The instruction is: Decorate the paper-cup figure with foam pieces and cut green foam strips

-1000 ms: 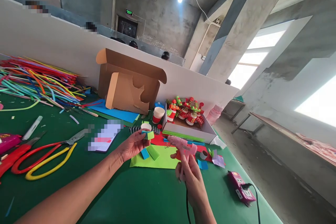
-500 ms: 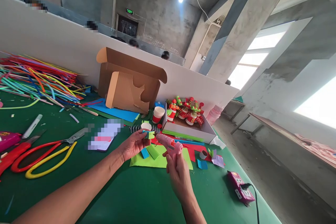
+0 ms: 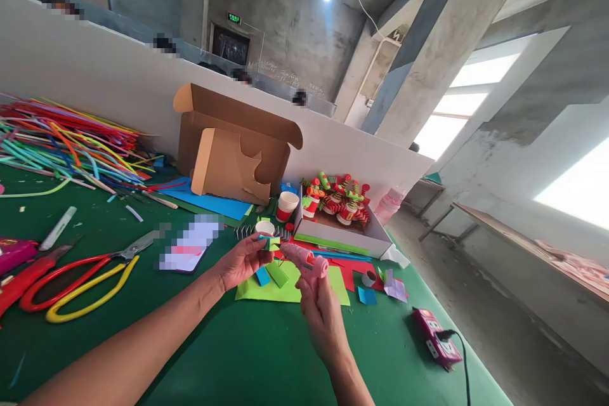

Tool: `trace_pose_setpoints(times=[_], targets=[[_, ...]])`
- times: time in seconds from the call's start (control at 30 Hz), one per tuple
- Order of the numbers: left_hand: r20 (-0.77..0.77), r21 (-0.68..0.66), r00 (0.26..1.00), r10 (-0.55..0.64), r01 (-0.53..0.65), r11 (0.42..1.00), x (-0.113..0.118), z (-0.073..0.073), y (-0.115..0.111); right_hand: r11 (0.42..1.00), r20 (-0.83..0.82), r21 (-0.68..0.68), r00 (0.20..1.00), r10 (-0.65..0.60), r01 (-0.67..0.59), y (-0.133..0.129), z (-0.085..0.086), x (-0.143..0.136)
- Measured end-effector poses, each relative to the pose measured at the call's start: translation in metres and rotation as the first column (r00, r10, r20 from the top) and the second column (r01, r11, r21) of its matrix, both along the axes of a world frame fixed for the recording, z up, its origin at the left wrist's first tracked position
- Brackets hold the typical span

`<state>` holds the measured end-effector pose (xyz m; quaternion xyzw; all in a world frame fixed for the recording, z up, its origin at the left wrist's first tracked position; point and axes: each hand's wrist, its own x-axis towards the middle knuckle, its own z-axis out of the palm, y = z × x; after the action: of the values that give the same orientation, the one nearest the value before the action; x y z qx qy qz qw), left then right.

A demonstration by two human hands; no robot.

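Note:
My left hand (image 3: 248,261) pinches a small folded piece of blue and green paper (image 3: 271,243) between thumb and fingers. In my right hand (image 3: 320,304) is a pink hot glue gun (image 3: 307,262), its nozzle pointing left at the paper, very close to it. Whether the tip touches the paper I cannot tell. Below both hands lies a light green sheet (image 3: 304,292) with a green strip (image 3: 277,274) and a blue strip (image 3: 262,276) on it. Just behind my left hand stand a white paper cup (image 3: 265,228) and a dark folded paper spring (image 3: 244,233).
A shallow box (image 3: 342,239) of red and green paper figures stands behind the glue gun. Scissors (image 3: 90,279), a phone (image 3: 190,244) and pipe cleaners (image 3: 66,146) lie left. An open cardboard box (image 3: 228,152) is at the back; a corded power strip (image 3: 435,337) lies right.
The glue gun and my right hand have shifted very slightly to the left. My left hand stays in place with the folded paper.

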<state>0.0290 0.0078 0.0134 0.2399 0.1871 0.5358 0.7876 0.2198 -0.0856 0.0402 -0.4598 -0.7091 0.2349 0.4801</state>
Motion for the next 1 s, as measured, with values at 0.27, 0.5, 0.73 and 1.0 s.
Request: trace_pose_setpoints(times=[0.27,0.5,0.73,1.0], targets=[[-0.007,-0.001,1.0,-0.004,0.004,1.0,-0.001,-0.003,0.002,0.995,0.03,0.052,0.996,0.082,-0.084,-0.004,0.02,-0.005],[-0.012,0.011,1.0,-0.011,0.012,1.0,-0.001,-0.003,0.001,0.999,0.04,0.028,0.999,0.024,-0.025,-0.002,0.012,-0.001],[-0.015,0.015,1.0,-0.018,0.019,1.0,-0.001,-0.005,0.001,0.998,-0.008,-0.006,0.998,0.056,-0.056,-0.002,0.008,-0.002],[-0.022,0.009,1.0,-0.019,0.02,1.0,-0.001,-0.005,0.001,0.999,-0.009,0.004,0.999,0.05,-0.05,-0.003,0.014,-0.004]])
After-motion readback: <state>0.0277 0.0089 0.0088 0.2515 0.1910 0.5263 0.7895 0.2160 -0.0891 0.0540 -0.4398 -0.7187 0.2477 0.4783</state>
